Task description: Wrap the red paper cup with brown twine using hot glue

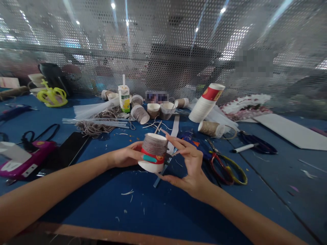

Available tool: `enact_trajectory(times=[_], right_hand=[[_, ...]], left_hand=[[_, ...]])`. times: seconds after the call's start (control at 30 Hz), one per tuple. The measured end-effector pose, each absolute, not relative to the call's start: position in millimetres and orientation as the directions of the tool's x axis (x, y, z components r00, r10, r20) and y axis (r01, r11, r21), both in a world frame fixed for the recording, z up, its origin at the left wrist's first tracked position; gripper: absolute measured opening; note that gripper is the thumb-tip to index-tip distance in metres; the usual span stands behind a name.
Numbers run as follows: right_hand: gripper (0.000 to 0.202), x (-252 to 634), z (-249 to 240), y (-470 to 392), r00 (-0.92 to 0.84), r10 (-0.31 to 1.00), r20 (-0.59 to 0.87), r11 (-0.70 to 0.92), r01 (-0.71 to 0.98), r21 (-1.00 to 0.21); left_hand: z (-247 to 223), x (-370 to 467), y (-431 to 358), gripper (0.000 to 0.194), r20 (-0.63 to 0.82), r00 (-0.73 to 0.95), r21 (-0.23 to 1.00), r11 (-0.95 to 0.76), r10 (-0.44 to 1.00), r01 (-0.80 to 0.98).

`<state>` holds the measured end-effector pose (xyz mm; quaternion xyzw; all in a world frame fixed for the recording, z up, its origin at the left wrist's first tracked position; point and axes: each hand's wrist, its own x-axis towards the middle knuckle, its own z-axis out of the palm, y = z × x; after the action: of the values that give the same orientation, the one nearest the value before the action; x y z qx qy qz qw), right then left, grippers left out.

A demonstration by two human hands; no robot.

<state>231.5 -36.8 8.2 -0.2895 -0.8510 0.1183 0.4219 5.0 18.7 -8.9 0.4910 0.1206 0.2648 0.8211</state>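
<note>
My left hand (129, 156) is closed around a paper cup (152, 167), its teal-nailed thumb lying across the red band. Grey yarn (154, 144) is wound in rows around the cup's upper part. At the cup's right side, my right hand (189, 163) spans it, with the index fingertip by the rim and the thumb by the base. Its other fingers are bent beside the yarn, and I cannot tell whether a strand lies between them. The cup is held slightly tilted above the blue table (107, 207).
Behind the hands stand yarn-wrapped cups (140, 114), a drink carton (124, 98) and a tilted cup stack (206, 103). Loose yarn (97, 126) lies back left. Scissors (222, 168) are right, a purple glue gun (38, 154) and dark phone (65, 151) left. A perforated metal screen (163, 51) rises behind.
</note>
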Motion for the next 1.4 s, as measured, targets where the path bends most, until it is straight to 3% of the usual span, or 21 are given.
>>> enact_trajectory(times=[0.17, 0.33, 0.5, 0.7, 0.8, 0.97, 1.07, 1.2, 1.3, 1.4], right_hand=[[0.050, 228.2, 0.3, -29.7, -0.457, 0.591, 0.664, 0.803, 0.405, -0.437], [0.047, 229.9, 7.8, -30.2, -0.420, 0.552, 0.721, 0.818, 0.439, -0.371], [0.043, 235.4, 12.1, -30.8, -0.475, 0.475, 0.740, 0.847, 0.474, -0.240], [0.036, 234.8, 16.0, -35.3, -0.464, 0.464, 0.754, 0.832, 0.520, -0.192], [0.034, 236.0, 17.6, -38.1, -0.438, 0.421, 0.794, 0.860, 0.470, -0.197], [0.032, 244.4, 15.4, -32.0, -0.222, 0.443, 0.868, 0.870, 0.341, -0.357], [0.029, 255.8, 17.1, -17.0, -0.107, 0.532, 0.840, 0.714, 0.590, -0.377], [0.047, 278.3, 16.3, 6.1, -0.132, 0.761, 0.635, 0.375, 0.888, -0.266], [0.054, 288.0, 12.6, 15.1, -0.010, 0.902, 0.431, 0.102, 0.976, -0.192], [0.048, 286.9, 13.6, 16.0, 0.092, 0.956, 0.278, -0.066, 0.993, -0.101]], left_hand=[[-7.2, 9.2, 15.9, 0.060, -0.020, 0.786, 0.924, 0.312, 0.618, -0.222], [-7.1, 14.7, 14.8, 0.060, 0.044, 0.678, 0.893, 0.275, 0.734, -0.356], [-10.1, 11.5, 17.2, 0.064, 0.035, 0.679, 0.853, 0.332, 0.733, -0.403], [-11.3, 6.7, 19.4, 0.059, 0.020, 0.682, 0.830, 0.369, 0.731, -0.419], [-11.8, 5.4, 21.2, 0.058, 0.034, 0.681, 0.818, 0.371, 0.731, -0.439], [-12.8, 3.3, 23.3, 0.057, 0.039, 0.663, 0.812, 0.364, 0.747, -0.457], [-11.9, 2.8, 23.8, 0.052, 0.026, 0.645, 0.810, 0.362, 0.764, -0.462], [-8.4, 4.3, 24.1, 0.056, 0.038, 0.624, 0.818, 0.334, 0.781, -0.468], [-6.2, 5.9, 24.0, 0.058, 0.078, 0.642, 0.825, 0.312, 0.763, -0.472], [-5.8, 6.2, 24.1, 0.057, 0.109, 0.675, 0.820, 0.318, 0.730, -0.476]])
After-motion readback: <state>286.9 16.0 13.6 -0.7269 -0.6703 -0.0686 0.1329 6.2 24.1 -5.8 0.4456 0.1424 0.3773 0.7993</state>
